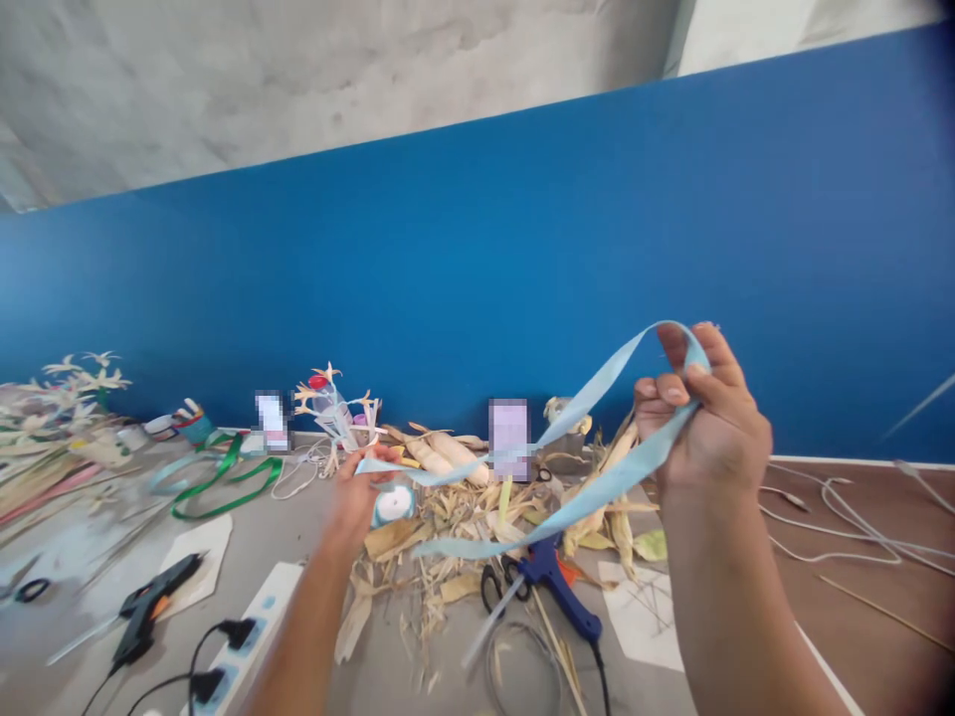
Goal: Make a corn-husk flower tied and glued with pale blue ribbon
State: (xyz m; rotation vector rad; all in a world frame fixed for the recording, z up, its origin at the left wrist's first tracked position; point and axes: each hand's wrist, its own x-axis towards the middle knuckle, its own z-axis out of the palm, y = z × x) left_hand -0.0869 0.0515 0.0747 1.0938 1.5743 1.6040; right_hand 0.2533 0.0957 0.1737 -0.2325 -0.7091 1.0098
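Note:
A light blue ribbon [597, 383] stretches between both my hands above the table. My right hand [708, 418] is raised at the right, fingers pinched on a loop of the ribbon that folds over them. My left hand [365, 482] is lower and farther out, pinching the ribbon's other stretch next to a small ribbon spool [393, 504]. A loose tail of the ribbon [477, 545] hangs down over a heap of dried corn husks [448, 517].
A blue glue gun [556, 582] and scissors [499, 587] lie beneath the ribbon. At the left are a black glue gun [153, 602], a white power strip [246, 636], green ribbon [224, 482] and husk flowers [332, 408]. White cords [836, 517] trail at right. A blue wall [522, 278] stands behind.

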